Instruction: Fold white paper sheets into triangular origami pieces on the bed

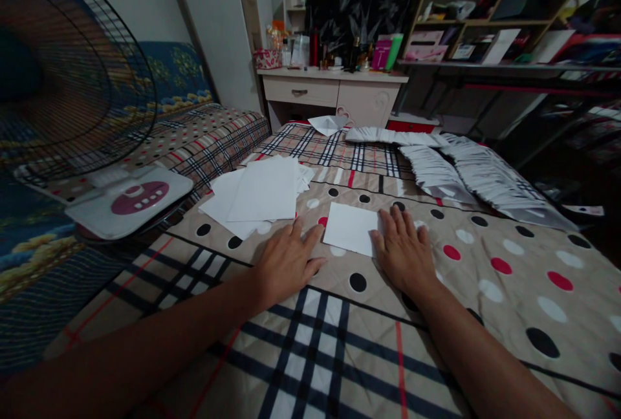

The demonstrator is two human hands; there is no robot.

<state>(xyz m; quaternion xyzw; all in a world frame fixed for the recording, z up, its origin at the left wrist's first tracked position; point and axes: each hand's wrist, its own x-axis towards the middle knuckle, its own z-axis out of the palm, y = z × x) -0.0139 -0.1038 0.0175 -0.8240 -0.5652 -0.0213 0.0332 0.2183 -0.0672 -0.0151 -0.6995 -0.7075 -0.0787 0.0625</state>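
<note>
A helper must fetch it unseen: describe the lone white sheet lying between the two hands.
Start at the bed's beige quilted cover with black, red and white dots. Between the left hand and the right hand lies a small white paper sheet. It lies alone, unlike the loose pile of white sheets to its left.

a small white rectangular sheet of paper (pixel 350 228) lies flat and unfolded at the centre of the frame, slightly askew. a loose, fanned pile of larger white paper sheets (pixel 257 194) rests near its upper left, not touching it.
</note>
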